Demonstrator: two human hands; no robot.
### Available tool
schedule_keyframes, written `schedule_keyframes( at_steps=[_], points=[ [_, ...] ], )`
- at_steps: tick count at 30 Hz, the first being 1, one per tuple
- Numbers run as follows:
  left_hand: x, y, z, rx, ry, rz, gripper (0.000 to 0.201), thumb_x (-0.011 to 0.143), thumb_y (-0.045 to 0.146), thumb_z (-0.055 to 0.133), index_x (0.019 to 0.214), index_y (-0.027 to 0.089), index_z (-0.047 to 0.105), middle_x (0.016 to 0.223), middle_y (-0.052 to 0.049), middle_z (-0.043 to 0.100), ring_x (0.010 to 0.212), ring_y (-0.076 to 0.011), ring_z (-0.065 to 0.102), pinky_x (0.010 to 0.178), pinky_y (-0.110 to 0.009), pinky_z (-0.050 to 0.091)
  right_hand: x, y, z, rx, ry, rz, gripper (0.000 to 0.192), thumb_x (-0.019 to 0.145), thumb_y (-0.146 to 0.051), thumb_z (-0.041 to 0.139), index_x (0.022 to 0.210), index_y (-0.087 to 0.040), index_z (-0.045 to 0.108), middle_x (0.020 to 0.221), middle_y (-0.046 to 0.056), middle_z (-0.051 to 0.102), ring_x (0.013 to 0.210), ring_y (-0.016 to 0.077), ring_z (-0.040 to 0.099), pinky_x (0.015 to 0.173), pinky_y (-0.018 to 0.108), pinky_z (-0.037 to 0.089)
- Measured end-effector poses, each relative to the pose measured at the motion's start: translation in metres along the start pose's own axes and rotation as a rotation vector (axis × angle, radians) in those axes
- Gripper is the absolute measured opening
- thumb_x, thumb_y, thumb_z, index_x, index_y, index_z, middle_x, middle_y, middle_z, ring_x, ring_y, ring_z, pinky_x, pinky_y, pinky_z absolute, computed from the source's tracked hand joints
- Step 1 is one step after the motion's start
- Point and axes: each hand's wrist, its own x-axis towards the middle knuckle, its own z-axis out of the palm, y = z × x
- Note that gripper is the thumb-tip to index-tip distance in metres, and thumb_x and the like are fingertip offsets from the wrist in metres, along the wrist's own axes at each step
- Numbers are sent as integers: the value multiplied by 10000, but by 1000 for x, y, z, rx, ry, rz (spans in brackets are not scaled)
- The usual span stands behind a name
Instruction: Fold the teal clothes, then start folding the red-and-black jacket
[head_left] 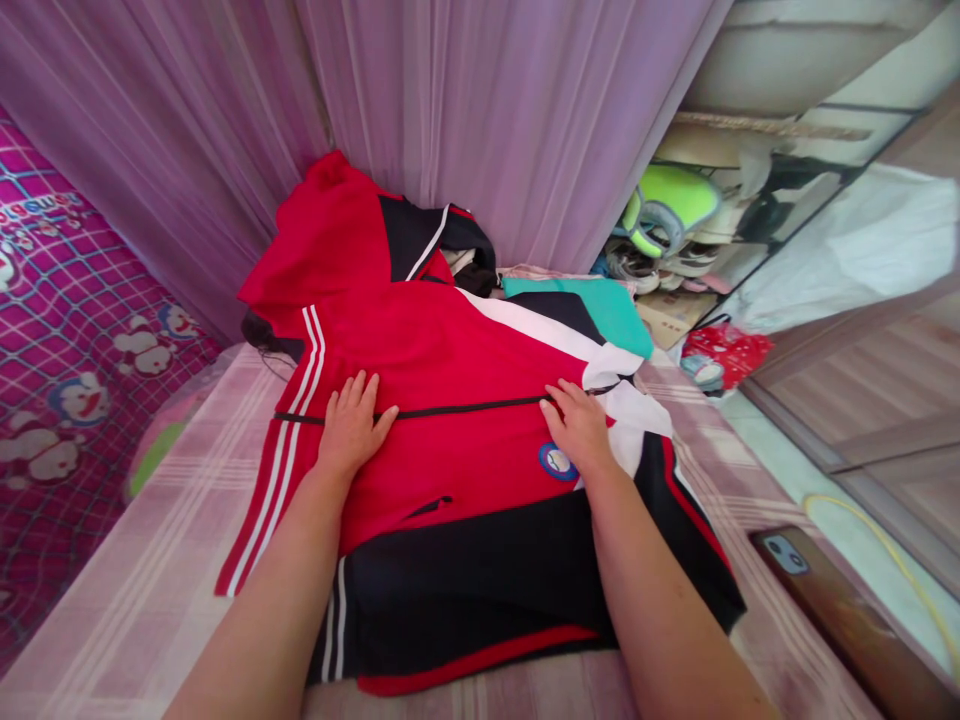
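A red, black and white zip-up jacket [465, 450] lies spread out, front side up, with its collar to the right and its striped hem to the left. Its black zipper runs across the middle, closed along the part I can see. My left hand [354, 420] rests flat on the red cloth by the zipper near the hem, fingers spread. Close to the collar, my right hand [576, 425] lies on the chest beside a round blue and white badge [558, 461], its fingers stretched out. The near black sleeve passes under my right forearm.
Behind the jacket is a heap of red and black clothing [330, 235] against a purple curtain [480, 120]. A teal cloth [622, 315] lies at the back right. A phone [840, 600] sits on the checked bedspread [97, 600] at right. Shelves with shoes [690, 260] stand beyond.
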Motion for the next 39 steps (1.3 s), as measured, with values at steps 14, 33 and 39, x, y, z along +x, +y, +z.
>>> schedule_keyframes(
  at_steps=[14, 33, 39],
  points=[
    [1, 5, -6, -104, 1, -8, 663, 924, 447, 525, 1507, 146, 427, 1609, -165, 360, 1499, -331, 301, 1217, -549, 230, 2, 35, -1, -77, 31, 253, 488, 974, -375, 403, 1312, -142, 666, 1408, 188, 567, 1281, 326, 512, 1061, 466, 403],
    [-58, 55, -48, -621, -517, 374, 156, 870, 349, 644, 866, 212, 718, 846, -13, 721, 832, -165, 619, 809, -285, 451, 0, 29, 4, 21, 104, 250, 448, 929, -352, 441, 1232, -150, 703, 1373, 193, 581, 1273, 348, 498, 1065, 556, 371],
    [-59, 54, -42, -668, -482, 328, 171, 872, 331, 621, 778, 197, 670, 733, 8, 644, 712, -133, 560, 698, -252, 407, 5, 8, -10, 120, 154, 203, 398, 899, -296, 505, 1222, -172, 702, 1401, 179, 578, 1303, 360, 490, 1084, 594, 357]
  ],
)
